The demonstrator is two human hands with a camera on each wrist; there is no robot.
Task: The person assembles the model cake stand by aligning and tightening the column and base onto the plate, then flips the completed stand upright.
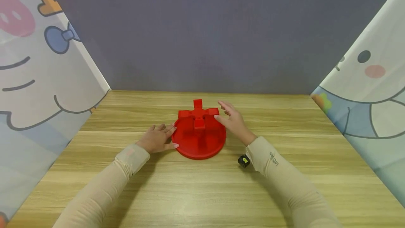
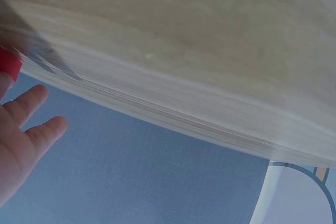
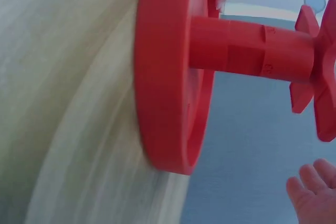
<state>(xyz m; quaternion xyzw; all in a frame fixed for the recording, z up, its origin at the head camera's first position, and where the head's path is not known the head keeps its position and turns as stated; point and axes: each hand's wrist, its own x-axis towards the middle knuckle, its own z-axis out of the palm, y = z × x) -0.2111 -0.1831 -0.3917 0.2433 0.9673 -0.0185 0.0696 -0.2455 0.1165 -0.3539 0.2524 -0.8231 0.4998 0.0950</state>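
Note:
A red plastic stand (image 1: pixel 184 143) has a round, rimmed base, a thick upright post (image 3: pixel 252 45) and a cross-shaped top (image 1: pixel 198 113). It stands base down on the wooden table. My left hand (image 1: pixel 157 138) is at the left edge of the base, fingers extended and spread with the tips at the rim. To the right, my right hand (image 1: pixel 233 120) is raised beside the top, its thumb tip close to the right arm of the cross. In the right wrist view its loosely bent fingers (image 3: pixel 313 182) hold nothing and show apart from the cross.
A small black object (image 1: pixel 244 161) with a yellow-green patch shows beside the right cuff. Behind the wooden table (image 1: pixel 190 192) rises a grey panel (image 1: pixel 205 34). Cartoon-printed cloths hang at the left (image 1: pixel 38 80) and right (image 1: pixel 357 90).

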